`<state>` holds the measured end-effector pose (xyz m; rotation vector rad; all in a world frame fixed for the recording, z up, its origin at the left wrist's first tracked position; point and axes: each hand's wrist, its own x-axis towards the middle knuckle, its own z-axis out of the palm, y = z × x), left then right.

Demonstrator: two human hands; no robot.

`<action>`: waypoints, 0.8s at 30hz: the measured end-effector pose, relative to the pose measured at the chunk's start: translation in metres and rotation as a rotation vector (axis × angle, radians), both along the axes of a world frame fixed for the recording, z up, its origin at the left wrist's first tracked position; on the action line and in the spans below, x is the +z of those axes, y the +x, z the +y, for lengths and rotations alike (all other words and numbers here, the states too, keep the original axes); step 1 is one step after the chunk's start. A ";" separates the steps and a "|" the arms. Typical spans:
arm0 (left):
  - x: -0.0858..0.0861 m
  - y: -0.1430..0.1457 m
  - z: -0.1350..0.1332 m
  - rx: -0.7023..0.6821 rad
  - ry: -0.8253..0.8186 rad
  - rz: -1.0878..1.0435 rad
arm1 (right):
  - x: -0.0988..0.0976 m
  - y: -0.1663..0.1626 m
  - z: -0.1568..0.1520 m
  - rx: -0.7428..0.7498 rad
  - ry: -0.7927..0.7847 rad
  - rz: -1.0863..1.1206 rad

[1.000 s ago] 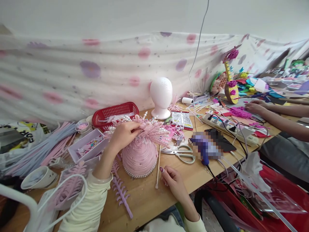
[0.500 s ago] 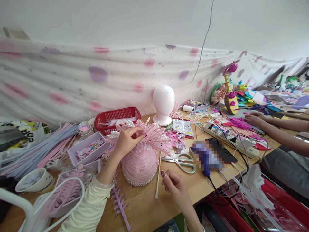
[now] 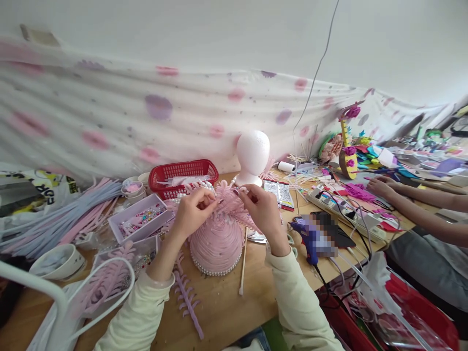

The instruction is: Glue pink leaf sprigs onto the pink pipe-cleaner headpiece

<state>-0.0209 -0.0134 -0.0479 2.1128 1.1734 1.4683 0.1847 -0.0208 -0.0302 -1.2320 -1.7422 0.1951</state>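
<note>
Sheeting (image 3: 122, 114) printed with pink and purple flowers covers the wall behind the desk (image 3: 223, 304), which is crowded at the left, back and right; its widest patch of bare wood lies between the near edge and a pink dome (image 3: 215, 246). Beyond that edge, at lower right, a red container (image 3: 437, 312) has clear plastic in it. Toward the back, a red lattice basket (image 3: 158, 187) holds clear packets. The dome sits mid-desk in front of the basket, a row of pearls around its lower rim and pink tufts on top. A white foam head (image 3: 253, 153) stands upright behind it. At those tufts are the person's hands: the left hand (image 3: 195, 207) and the right hand (image 3: 259, 204) face each other, thumb and fingers of each pinched together, though I cannot tell what is between them. Left of the dome, a pale box (image 3: 153, 230) holds coloured gems; the tray (image 3: 149, 242) just in front of it holds a pink frond and beads. Near the left side, a bowl (image 3: 75, 265) contains pale blue pieces, while a small cup (image 3: 135, 199) beside the basket contains pink bits. A thin stick (image 3: 243, 265) lies just right of the dome, pointing toward the near edge
</note>
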 end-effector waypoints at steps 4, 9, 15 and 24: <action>0.016 -0.015 -0.019 -0.101 -0.104 0.014 | 0.020 -0.004 -0.018 0.106 0.052 -0.177; 0.023 -0.014 -0.027 -0.119 -0.111 0.149 | 0.034 -0.023 -0.025 0.235 0.075 -0.342; 0.025 -0.029 -0.020 -0.022 -0.157 0.051 | 0.036 -0.030 -0.016 0.147 0.106 -0.309; 0.013 -0.049 -0.007 -0.038 -0.226 0.094 | 0.032 -0.037 -0.001 0.031 0.156 -0.471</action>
